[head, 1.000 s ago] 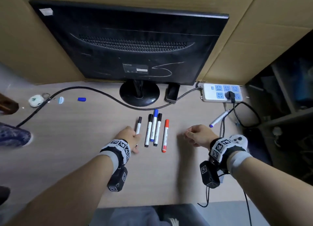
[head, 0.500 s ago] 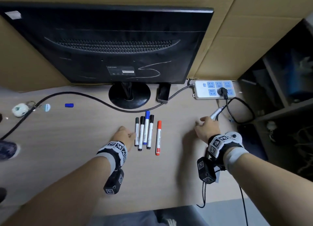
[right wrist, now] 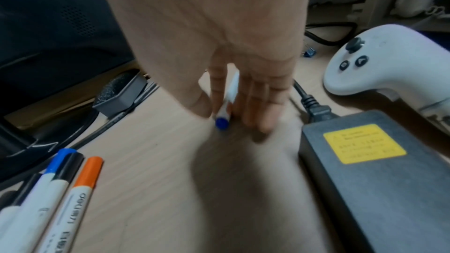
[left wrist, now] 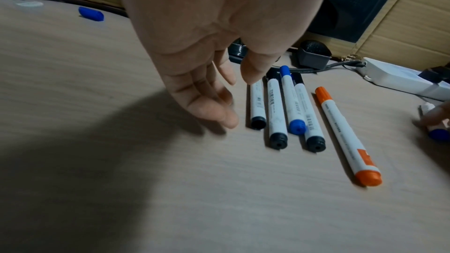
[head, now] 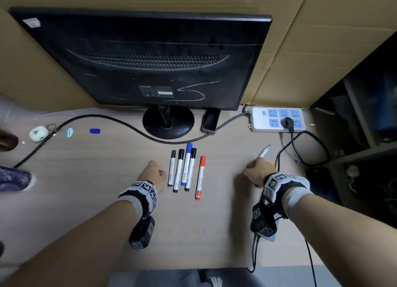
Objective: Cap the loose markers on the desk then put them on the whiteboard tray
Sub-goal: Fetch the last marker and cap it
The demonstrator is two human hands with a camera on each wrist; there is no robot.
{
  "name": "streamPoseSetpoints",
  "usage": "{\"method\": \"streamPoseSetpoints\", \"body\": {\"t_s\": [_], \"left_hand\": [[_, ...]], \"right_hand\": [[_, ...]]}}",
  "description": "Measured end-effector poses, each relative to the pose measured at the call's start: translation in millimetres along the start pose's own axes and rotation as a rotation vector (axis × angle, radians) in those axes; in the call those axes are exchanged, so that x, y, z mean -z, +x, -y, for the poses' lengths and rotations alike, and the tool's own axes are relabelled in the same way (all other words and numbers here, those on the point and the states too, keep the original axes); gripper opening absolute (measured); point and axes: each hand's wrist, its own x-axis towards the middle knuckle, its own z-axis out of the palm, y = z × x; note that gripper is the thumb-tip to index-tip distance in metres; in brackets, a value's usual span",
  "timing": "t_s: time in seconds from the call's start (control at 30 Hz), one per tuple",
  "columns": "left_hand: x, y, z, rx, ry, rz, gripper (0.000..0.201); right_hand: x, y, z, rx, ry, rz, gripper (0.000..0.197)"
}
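Note:
Several capped markers [head: 185, 168] lie side by side mid-desk: three black, one blue, one orange [left wrist: 345, 134]. My left hand [head: 154, 173] hovers just left of the leftmost black marker [left wrist: 257, 105], fingers relaxed and holding nothing. To the right, my right hand [head: 256, 171] pinches the blue rear end of a white marker [right wrist: 222, 120] lying on the desk. That marker's bare tip [head: 266, 148] points away from me. A loose blue cap [head: 95, 131] lies far left, behind the cable. No whiteboard tray is in view.
A black monitor [head: 150, 61] on a round stand sits behind the markers. A power strip [head: 277, 119] is at the back right, with cables looping beside my right hand. A black power adapter [right wrist: 380, 170] and a white controller [right wrist: 389, 61] lie right of it.
My right hand moved right to the lone marker and now pinches its blue end. The left hand stayed beside the row of markers.

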Motion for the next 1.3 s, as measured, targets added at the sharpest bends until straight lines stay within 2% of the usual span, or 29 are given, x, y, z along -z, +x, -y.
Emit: {"method": "streamPoseSetpoints", "body": {"t_s": [0.03, 0.1, 0.23, 0.33, 0.47, 0.6, 0.67, 0.77, 0.9, 1.07, 1.2, 1.3], "left_hand": [[0, -2, 1, 0.004, -0.012, 0.0, 0.009], [1, -5, 5, 0.014, -0.04, -0.005, 0.01], [5, -8, 14, 0.006, -0.04, -0.041, 0.012], [8, -6, 21, 0.001, -0.042, -0.064, 0.014], [16, 4, 26, -0.002, -0.041, -0.085, 0.015], [34, 20, 29, -0.008, -0.072, -0.122, 0.016], [50, 29, 30, -0.028, -0.069, -0.155, 0.018], [79, 45, 38, -0.053, -0.056, -0.24, 0.023], [124, 65, 62, -0.036, 0.034, -0.319, 0.034], [170, 100, 97, -0.081, 0.243, -0.324, 0.061], [193, 130, 110, -0.112, 0.329, -0.218, 0.074], [194, 147, 119, -0.187, 0.344, -0.165, 0.066]], "right_hand": [[-2, 3, 1, -0.03, 0.012, 0.005, 0.086], [-6, 5, 4, -0.041, 0.007, -0.05, 0.087], [-9, 4, 17, -0.06, 0.041, -0.19, 0.053], [-9, 4, 22, -0.122, 0.069, -0.217, 0.042], [-11, 0, 33, -0.011, 0.103, -0.077, 0.046], [-14, -17, 59, 0.212, 0.031, 0.19, 0.016], [-15, -31, 77, 0.28, 0.058, 0.309, 0.017], [-23, -43, 103, 0.355, 0.028, 0.398, 0.015], [-46, -56, 141, 0.402, 0.101, 0.434, 0.018], [-77, -72, 188, 0.429, 0.26, 0.444, 0.017], [-94, -82, 218, 0.426, 0.304, 0.436, 0.017], [-101, -85, 227, 0.415, 0.306, 0.424, 0.015]]}}
